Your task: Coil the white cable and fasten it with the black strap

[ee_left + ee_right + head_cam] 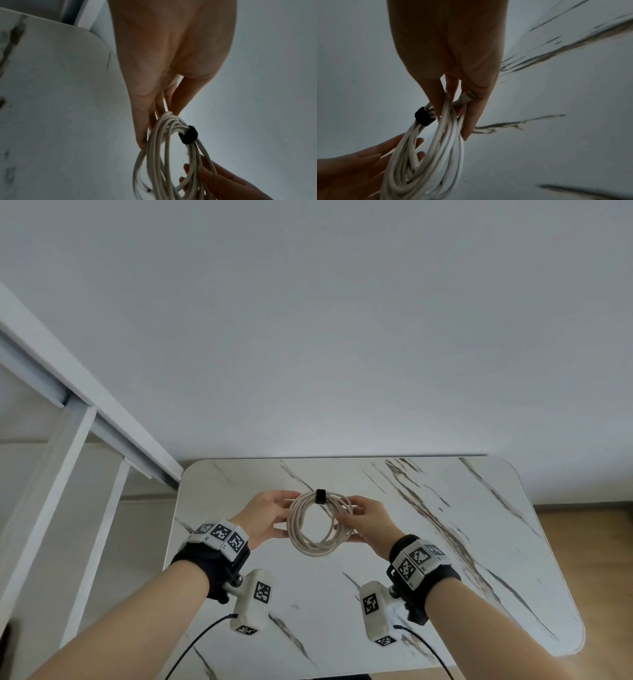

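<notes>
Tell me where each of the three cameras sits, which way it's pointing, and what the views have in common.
Head: worn on the head, looks forward and down at the marble table; both forearms, left hand and right hand hold the white cable.
Left wrist: on the left wrist, looks along the left hand to its fingers on the coil; the right hand's fingertips show at the lower right.
Right wrist: on the right wrist, looks along the right hand; the left hand shows at the lower left.
Shared: all three show the coil and the black strap.
</notes>
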A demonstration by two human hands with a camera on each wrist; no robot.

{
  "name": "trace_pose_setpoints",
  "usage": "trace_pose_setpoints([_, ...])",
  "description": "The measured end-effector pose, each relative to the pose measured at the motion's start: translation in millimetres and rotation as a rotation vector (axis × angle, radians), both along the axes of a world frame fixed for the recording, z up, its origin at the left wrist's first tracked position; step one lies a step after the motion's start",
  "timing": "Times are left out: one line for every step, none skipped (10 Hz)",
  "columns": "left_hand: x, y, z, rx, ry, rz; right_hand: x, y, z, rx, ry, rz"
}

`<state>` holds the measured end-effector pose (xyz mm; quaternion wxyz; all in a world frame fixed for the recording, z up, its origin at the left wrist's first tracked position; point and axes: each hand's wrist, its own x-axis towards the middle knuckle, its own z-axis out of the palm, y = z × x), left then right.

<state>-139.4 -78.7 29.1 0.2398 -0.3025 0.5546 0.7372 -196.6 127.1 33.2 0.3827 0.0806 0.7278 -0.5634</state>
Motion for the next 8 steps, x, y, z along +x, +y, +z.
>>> trace_pose_setpoints([1.0, 2.3, -19.8, -0.006, -0.021, 0.025, 3.9, -4.0, -20.7, 0.035, -0.033, -0.042])
trace_pose_setpoints([-0.1, 3.1, -35.0, -0.010, -0.048, 0.035, 6.8, -8.9, -31.5, 0.077, -0.042, -0.074])
trace_pose_setpoints([-3.1, 4.0, -47.9, -0.050, -0.077, 0.055, 7.6, -13.5, -41.0, 0.149, -0.018, -0.083])
trace_pose_setpoints([-6.4, 7.7, -53.9, -0.079, -0.088, 0.086, 8.7, -16.7, -47.2, 0.247, 0.051, -0.043])
trace_pose_setpoints([-8.2, 11.1, -56.4, -0.084, -0.086, 0.106, 9.1, -18.2, -49.5, 0.259, 0.080, -0.032])
trace_pose_setpoints([-7.9, 11.5, -62.2, -0.098, -0.085, 0.088, 8.7, -17.6, -43.6, 0.253, 0.092, -0.010])
trace_pose_setpoints([-5.9, 9.4, -65.0, -0.161, -0.050, 0.041, 8.3, -13.5, -40.5, 0.248, 0.106, 0.038])
trace_pose_setpoints([-3.1, 9.1, -64.2, -0.248, -0.006, -0.034, 9.7, -9.4, -30.8, 0.300, 0.119, 0.102])
